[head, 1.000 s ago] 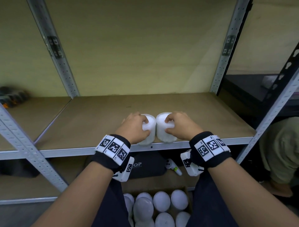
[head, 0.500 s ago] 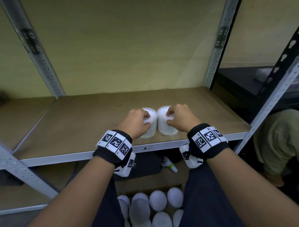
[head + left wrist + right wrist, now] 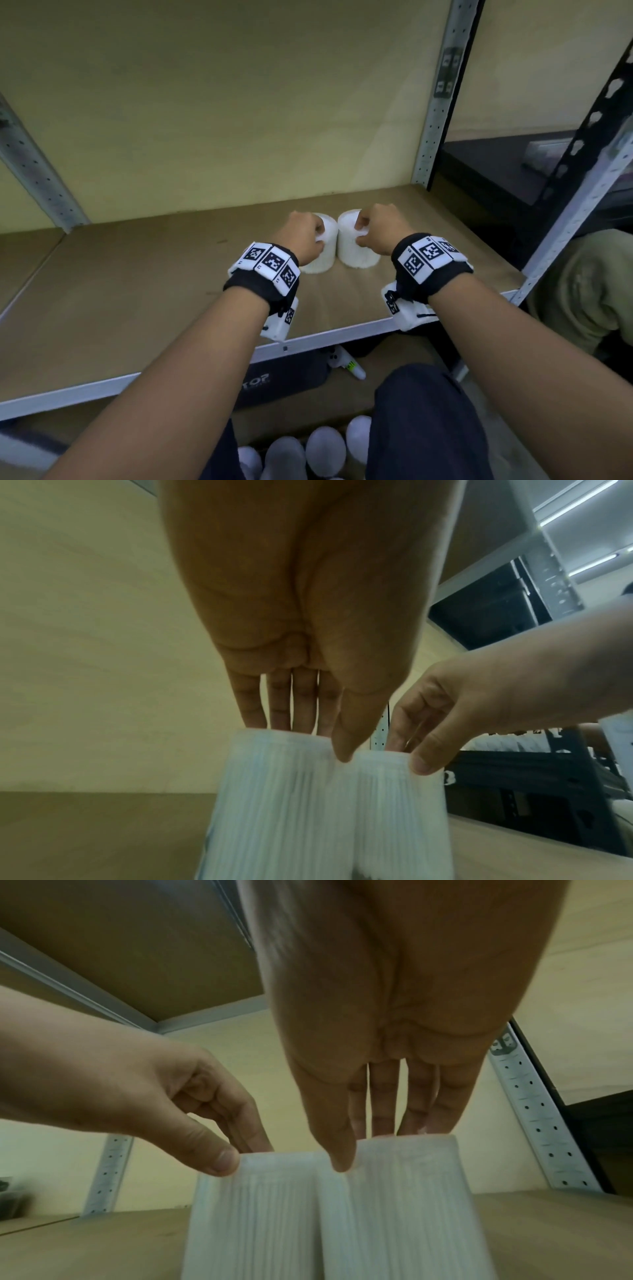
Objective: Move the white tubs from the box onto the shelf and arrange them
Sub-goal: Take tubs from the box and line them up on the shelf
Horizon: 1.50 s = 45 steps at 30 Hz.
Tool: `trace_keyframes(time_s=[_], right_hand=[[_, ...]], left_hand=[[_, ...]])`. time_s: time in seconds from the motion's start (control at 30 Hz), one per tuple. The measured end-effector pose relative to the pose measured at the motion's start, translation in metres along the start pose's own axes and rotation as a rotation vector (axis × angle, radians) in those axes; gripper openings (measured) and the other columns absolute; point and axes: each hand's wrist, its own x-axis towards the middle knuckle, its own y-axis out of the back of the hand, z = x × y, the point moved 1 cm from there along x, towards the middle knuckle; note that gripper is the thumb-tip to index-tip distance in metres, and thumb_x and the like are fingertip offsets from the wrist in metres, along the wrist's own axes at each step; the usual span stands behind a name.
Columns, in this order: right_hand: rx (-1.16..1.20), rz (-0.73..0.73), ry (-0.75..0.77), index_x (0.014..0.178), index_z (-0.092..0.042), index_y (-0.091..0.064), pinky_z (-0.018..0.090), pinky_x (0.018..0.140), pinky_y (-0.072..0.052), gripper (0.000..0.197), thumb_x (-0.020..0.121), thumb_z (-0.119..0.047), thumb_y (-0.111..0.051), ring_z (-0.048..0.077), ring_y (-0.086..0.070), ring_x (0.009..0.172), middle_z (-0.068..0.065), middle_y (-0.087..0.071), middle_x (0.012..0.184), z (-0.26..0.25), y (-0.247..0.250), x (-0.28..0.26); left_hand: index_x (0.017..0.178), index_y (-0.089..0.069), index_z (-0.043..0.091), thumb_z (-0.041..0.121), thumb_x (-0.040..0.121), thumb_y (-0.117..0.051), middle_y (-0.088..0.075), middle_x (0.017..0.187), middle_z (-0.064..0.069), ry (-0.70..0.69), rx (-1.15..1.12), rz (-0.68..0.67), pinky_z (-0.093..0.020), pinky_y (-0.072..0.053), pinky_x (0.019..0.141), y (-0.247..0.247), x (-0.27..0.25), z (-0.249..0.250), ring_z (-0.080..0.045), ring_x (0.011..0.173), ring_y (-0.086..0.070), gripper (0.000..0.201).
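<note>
Two ribbed white tubs stand upright side by side, touching, on the brown shelf board. My left hand pinches the top rim of the left tub. In the left wrist view its thumb lies on the near side of that tub and its fingers behind the rim. My right hand pinches the rim of the right tub the same way; the right wrist view shows the hand on this tub. Both tubs sit well back from the shelf's front edge.
Several more white tubs lie in the box on the floor between my legs. Grey metal uprights frame the shelf bay. A black case and a small white bottle lie under the shelf. A person in olive cloth sits at right.
Both hands have slid the two tubs from near the shelf's front edge farther back toward the wall, still side by side. The grips are the same.
</note>
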Motion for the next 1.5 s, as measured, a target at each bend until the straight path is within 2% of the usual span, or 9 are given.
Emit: trace_keyframes(time_s=[0.43, 0.6, 0.73, 0.83, 0.93, 1.0, 1.07, 1.2, 1.5], right_hand=[[-0.007, 0.024, -0.012, 0.113, -0.015, -0.066, 0.030, 0.089, -0.050, 0.030, 0.083, -0.016, -0.070, 0.023, -0.061, 0.110, 0.006, -0.063, 0.123, 0.019, 0.005, 0.078], [-0.013, 0.031, -0.017, 0.114, -0.014, -0.065, 0.028, 0.082, -0.047, 0.028, 0.086, -0.014, -0.066, 0.024, -0.061, 0.109, 0.007, -0.062, 0.124, 0.022, 0.003, 0.105], [-0.017, 0.034, -0.016, 0.115, -0.013, -0.064, 0.030, 0.088, -0.048, 0.028, 0.087, -0.015, -0.065, 0.025, -0.059, 0.112, 0.007, -0.060, 0.126, 0.026, 0.003, 0.126], [-0.013, 0.047, -0.014, 0.115, -0.013, -0.065, 0.031, 0.089, -0.048, 0.028, 0.087, -0.016, -0.065, 0.026, -0.059, 0.112, 0.007, -0.061, 0.126, 0.029, 0.003, 0.140], [0.006, 0.055, -0.018, 0.116, -0.012, -0.064, 0.031, 0.088, -0.047, 0.028, 0.088, -0.014, -0.064, 0.026, -0.059, 0.112, 0.009, -0.060, 0.126, 0.032, 0.002, 0.154], [0.022, 0.062, -0.021, 0.115, -0.011, -0.064, 0.032, 0.090, -0.048, 0.028, 0.088, -0.012, -0.063, 0.028, -0.059, 0.112, 0.010, -0.060, 0.126, 0.033, 0.001, 0.163], [0.030, 0.072, -0.018, 0.115, -0.010, -0.064, 0.033, 0.092, -0.049, 0.027, 0.088, -0.011, -0.062, 0.028, -0.058, 0.113, 0.011, -0.059, 0.127, 0.033, -0.001, 0.169], [0.026, 0.087, -0.009, 0.116, -0.009, -0.063, 0.031, 0.090, -0.046, 0.026, 0.090, -0.010, -0.058, 0.028, -0.056, 0.114, 0.012, -0.058, 0.127, 0.036, -0.003, 0.180], [0.028, 0.102, 0.000, 0.114, -0.009, -0.063, 0.028, 0.082, -0.043, 0.026, 0.088, -0.011, -0.060, 0.029, -0.057, 0.112, 0.011, -0.058, 0.126, 0.038, -0.003, 0.197]], left_hand=[[0.120, -0.063, 0.003, 0.014, 0.089, -0.059, -0.061, 0.126, -0.015, -0.015, -0.021, 0.019, -0.032, -0.047, 0.095, -0.004, 0.080, 0.000, -0.030, 0.115, -0.058, 0.033], [0.116, -0.065, 0.004, 0.015, 0.089, -0.059, -0.064, 0.122, -0.013, -0.023, -0.002, 0.033, -0.033, -0.049, 0.095, -0.007, 0.109, -0.005, -0.030, 0.112, -0.060, 0.030], [0.113, -0.066, 0.004, 0.014, 0.088, -0.060, -0.064, 0.119, -0.013, -0.022, -0.018, 0.051, -0.034, -0.049, 0.094, -0.010, 0.129, -0.010, -0.030, 0.109, -0.061, 0.028], [0.102, -0.067, 0.007, 0.013, 0.088, -0.060, -0.064, 0.106, -0.012, -0.024, -0.026, 0.057, -0.034, -0.049, 0.093, -0.012, 0.144, -0.012, -0.028, 0.101, -0.061, 0.017], [0.115, -0.066, 0.008, 0.013, 0.087, -0.061, -0.065, 0.119, -0.011, -0.033, -0.018, 0.078, -0.033, -0.051, 0.093, -0.017, 0.160, -0.015, -0.030, 0.107, -0.062, 0.028], [0.106, -0.068, 0.011, 0.012, 0.086, -0.060, -0.066, 0.109, -0.011, -0.035, -0.008, 0.074, -0.031, -0.051, 0.085, -0.019, 0.170, -0.016, -0.030, 0.097, -0.063, 0.022], [0.084, -0.059, 0.021, 0.009, 0.085, -0.058, -0.058, 0.087, -0.008, -0.031, 0.012, 0.083, -0.030, -0.046, 0.074, -0.021, 0.177, -0.016, -0.026, 0.078, -0.054, 0.012], [0.064, -0.036, 0.029, 0.011, 0.083, -0.060, -0.052, 0.085, -0.001, -0.025, -0.014, 0.103, -0.032, -0.050, 0.079, -0.024, 0.190, -0.020, -0.021, 0.075, -0.046, 0.036], [0.066, -0.035, 0.028, 0.013, 0.083, -0.062, -0.049, 0.079, -0.001, -0.013, -0.050, 0.117, -0.027, -0.044, 0.073, -0.028, 0.204, -0.022, -0.021, 0.072, -0.043, 0.036]])
